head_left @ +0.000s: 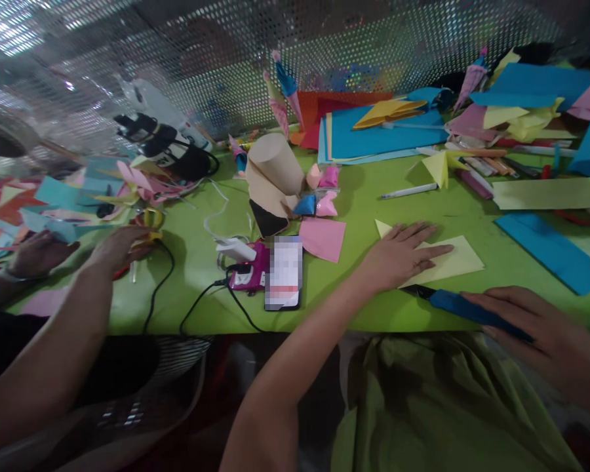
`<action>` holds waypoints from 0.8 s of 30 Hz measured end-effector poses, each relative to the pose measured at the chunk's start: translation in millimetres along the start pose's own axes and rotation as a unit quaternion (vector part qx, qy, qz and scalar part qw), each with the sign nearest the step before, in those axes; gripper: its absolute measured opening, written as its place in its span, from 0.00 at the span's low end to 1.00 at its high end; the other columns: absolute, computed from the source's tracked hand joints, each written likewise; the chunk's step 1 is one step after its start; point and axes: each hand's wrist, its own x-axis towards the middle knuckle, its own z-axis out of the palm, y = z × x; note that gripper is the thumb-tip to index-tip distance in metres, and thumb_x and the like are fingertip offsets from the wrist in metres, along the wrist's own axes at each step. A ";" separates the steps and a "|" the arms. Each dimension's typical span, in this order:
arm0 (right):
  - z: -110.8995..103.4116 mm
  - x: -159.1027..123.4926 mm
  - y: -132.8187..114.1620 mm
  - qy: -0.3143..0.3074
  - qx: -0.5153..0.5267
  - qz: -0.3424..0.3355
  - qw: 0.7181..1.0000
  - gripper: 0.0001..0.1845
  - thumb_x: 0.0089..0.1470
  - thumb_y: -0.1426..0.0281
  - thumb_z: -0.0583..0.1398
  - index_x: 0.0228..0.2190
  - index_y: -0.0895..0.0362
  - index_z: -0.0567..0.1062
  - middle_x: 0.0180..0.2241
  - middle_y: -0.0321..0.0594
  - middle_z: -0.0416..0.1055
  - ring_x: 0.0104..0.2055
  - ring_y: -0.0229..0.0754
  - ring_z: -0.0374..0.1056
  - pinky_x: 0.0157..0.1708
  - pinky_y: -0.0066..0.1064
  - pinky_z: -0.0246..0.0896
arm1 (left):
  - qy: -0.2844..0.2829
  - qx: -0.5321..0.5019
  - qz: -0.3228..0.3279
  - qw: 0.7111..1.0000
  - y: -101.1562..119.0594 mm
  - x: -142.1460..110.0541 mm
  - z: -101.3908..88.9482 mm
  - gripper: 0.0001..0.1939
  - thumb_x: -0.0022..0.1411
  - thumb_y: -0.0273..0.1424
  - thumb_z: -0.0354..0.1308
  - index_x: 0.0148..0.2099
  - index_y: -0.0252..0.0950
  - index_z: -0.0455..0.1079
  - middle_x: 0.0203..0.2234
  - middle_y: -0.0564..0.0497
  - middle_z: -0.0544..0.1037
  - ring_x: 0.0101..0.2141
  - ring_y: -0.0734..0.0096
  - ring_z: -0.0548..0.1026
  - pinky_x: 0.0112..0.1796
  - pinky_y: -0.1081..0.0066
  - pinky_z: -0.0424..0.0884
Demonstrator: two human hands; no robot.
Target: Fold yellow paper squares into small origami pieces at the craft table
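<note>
Pale yellow paper (459, 257) lies on the green table near its front edge. My left hand (398, 255) presses flat on it, fingers spread, with one corner of the paper showing beyond the hand. In my right hand (531, 321) is a blue-handled utility knife (457, 308), fingers wrapped around the handle. The knife's dark tip points left and touches or nearly touches the paper's lower edge; I cannot tell which. To the right of the paper lies a folded blue paper strip (553, 252). A small pink paper square (323, 239) rests left of my left hand.
A phone (284, 275) lies beside a magenta power strip (250, 269) with cables over the table edge. Behind stand a cardboard roll (275, 164) and stacked coloured sheets (388, 134). Pens (410, 191) lie about. At left, a co-worker's hands (122, 248) are among paper scraps.
</note>
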 end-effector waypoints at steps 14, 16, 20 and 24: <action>-38.2 -10.9 33.9 0.109 0.003 0.067 0.992 0.22 0.67 0.57 0.61 0.60 0.41 0.78 0.55 0.44 0.76 0.55 0.53 0.77 0.54 0.43 0.75 | 0.048 -0.102 -0.045 0.993 -1.2 -4.6 -11.2 0.26 0.80 0.40 0.49 0.75 0.47 0.62 0.75 0.50 0.63 0.76 0.57 0.57 0.74 0.46 0.47; -53.3 -2.8 53.8 0.159 -0.054 0.078 0.983 0.23 0.68 0.58 0.61 0.61 0.45 0.77 0.54 0.45 0.76 0.55 0.52 0.76 0.58 0.44 0.71 | 0.057 -0.107 -0.058 0.991 -2.4 -8.8 -15.7 0.26 0.79 0.41 0.52 0.74 0.45 0.64 0.73 0.48 0.66 0.74 0.56 0.60 0.74 0.44 0.45; -68.5 17.2 94.8 0.182 -0.140 0.097 0.968 0.24 0.70 0.58 0.58 0.62 0.50 0.76 0.55 0.49 0.76 0.59 0.54 0.72 0.63 0.45 0.65 | 0.038 -0.098 -0.090 0.990 -4.0 -17.2 -27.9 0.27 0.73 0.38 0.59 0.71 0.48 0.67 0.70 0.48 0.71 0.70 0.53 0.67 0.73 0.39 0.46; -64.3 31.7 120.2 0.137 -0.185 0.118 0.966 0.26 0.71 0.58 0.54 0.63 0.53 0.75 0.57 0.52 0.76 0.60 0.56 0.71 0.62 0.50 0.65 | 0.025 -0.076 -0.121 0.989 -3.7 -18.9 -37.6 0.30 0.68 0.40 0.65 0.70 0.47 0.69 0.63 0.45 0.77 0.64 0.47 0.72 0.67 0.40 0.59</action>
